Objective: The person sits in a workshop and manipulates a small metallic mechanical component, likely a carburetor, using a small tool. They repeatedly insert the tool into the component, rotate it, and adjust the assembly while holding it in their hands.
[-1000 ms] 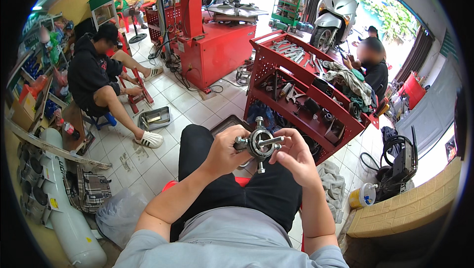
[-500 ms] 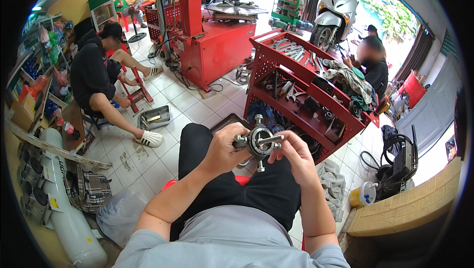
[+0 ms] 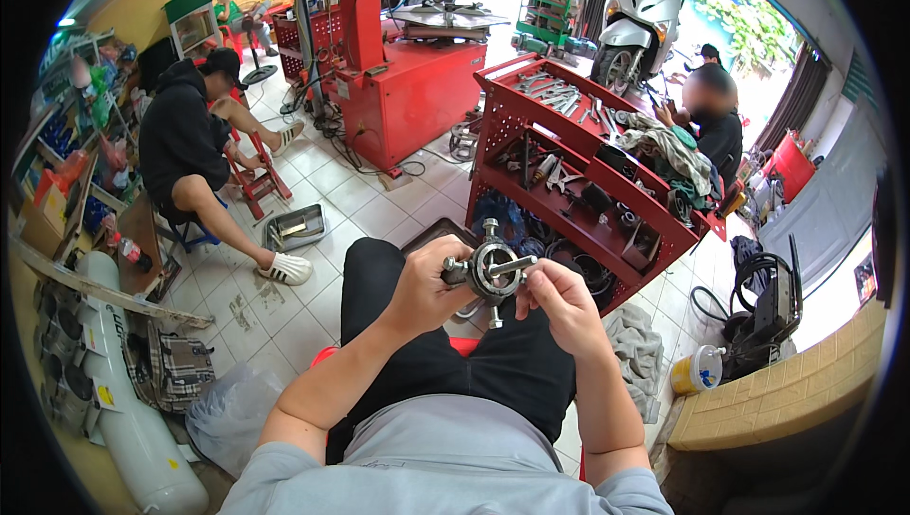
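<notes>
Both hands grip a round metal puller (image 3: 493, 268) over the lap: left hand (image 3: 427, 283), right hand (image 3: 555, 297). A red tool cart (image 3: 569, 174) stands just ahead; tiled floor (image 3: 284, 306) lies open to the left.

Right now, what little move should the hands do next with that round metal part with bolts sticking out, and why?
Probably twist the side bolt: the right hand pinches it at its fingertips while the left hand grips the round grey metal part with protruding bolts steady above the lap.

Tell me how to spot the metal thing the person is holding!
Find the big red tool cart. Just before it, above the black-shorted lap, the left hand and right hand hold a round grey metal ring with bolts sticking out. Nothing else is held up in hands.
</notes>
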The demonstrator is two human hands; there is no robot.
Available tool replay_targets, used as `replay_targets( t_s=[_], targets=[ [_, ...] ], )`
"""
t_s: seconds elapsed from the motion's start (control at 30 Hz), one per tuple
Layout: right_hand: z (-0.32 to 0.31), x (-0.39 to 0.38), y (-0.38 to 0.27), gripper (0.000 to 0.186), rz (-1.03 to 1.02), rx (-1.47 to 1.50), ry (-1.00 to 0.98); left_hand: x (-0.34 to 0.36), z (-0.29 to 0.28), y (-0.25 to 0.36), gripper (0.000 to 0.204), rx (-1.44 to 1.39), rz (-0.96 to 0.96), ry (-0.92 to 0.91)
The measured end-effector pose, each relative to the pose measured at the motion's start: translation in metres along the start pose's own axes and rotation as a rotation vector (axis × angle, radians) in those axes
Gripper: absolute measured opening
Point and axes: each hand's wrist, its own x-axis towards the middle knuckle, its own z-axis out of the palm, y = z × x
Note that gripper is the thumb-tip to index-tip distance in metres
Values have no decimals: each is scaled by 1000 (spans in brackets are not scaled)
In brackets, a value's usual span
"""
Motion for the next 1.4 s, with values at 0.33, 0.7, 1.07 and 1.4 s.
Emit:
replay_targets(
  t_s=[0.33, 0.7, 1.07, 1.4],
  targets=[
    [1, 1, -2, 19, 33, 33, 68, 1, 0, 1, 18, -14, 11, -2],
    [-1, 2, 0, 21, 37, 11, 34, 1, 2, 1, 16, -8, 20, 6],
    [2, 1, -2, 20, 16, 49, 73, 1, 0, 1, 16, -22, -3, -3],
    [9, 2, -15, 22, -55, 16, 43, 1, -2, -1, 16, -7, 30, 0]
  ],
)
